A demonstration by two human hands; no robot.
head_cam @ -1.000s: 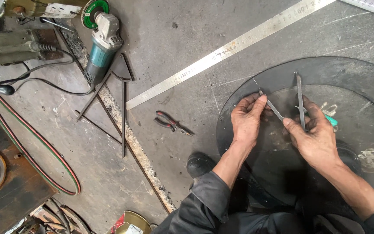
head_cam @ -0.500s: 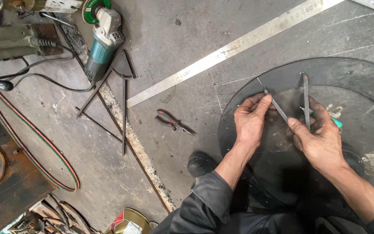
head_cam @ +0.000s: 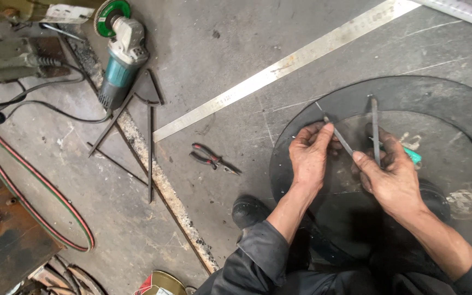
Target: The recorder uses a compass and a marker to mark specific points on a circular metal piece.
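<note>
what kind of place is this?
Most likely a metal fabrication or welding workshop. An angle grinder and a long steel rule lie on the floor, and both hands, left hand and right hand, work a divider on a round dark metal disc.

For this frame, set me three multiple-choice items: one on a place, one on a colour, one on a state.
1. Where do the red-handled pliers lie?
A. on the grey floor, left of the dark round metal disc
B. on the disc
C. on the long steel ruler

2. What colour is the body of the angle grinder?
A. yellow
B. teal and grey
C. red

3. What are the hands doing?
A. both empty
B. only one holds something
C. left hand and right hand each hold a leg of the metal dividers

Key: 1 A, they rest on bare floor beside the disc; 2 B, its casing shows it; 3 C, fingers pinch both legs.
</note>
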